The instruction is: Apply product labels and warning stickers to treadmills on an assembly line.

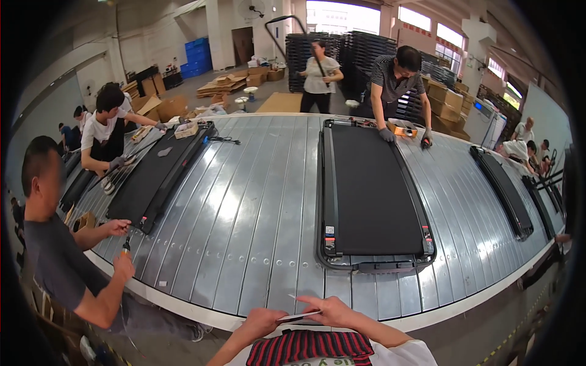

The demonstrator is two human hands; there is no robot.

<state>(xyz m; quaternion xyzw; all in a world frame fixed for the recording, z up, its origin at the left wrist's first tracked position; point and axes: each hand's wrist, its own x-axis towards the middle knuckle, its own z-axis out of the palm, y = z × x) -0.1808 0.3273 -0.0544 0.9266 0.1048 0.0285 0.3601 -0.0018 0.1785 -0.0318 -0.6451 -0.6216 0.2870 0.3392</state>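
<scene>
Reading the clock from own hands, 12 straight ahead. Holding a thin white slip (300,316) at the dial's centre, in front of the body, by the near edge of the slatted metal table (256,195). Grasping the slip's left end with the left hand (262,321), fingers curled; pinching its right end with the right hand (336,312), forefinger stretched toward 9. Showing also a small pale tip (292,296) beside the right fingertips; cannot tell if part of the slip. Wearing a red-and-black striped apron (311,346) at 6. On the table at 1, lying flat: a large black belt deck (378,195). At its far end, leaning over: a gloved co-worker (397,79), near an orange box (403,128). Between 10 and 11: another black deck (152,177). At 10, seated beside that deck: a co-worker in a dark shirt (52,256), gripping a screwdriver-like tool (126,245). At 2: a further narrow black deck (502,190). At 12, beyond the table: a standing person (320,70) with a bent black frame (284,19).
</scene>
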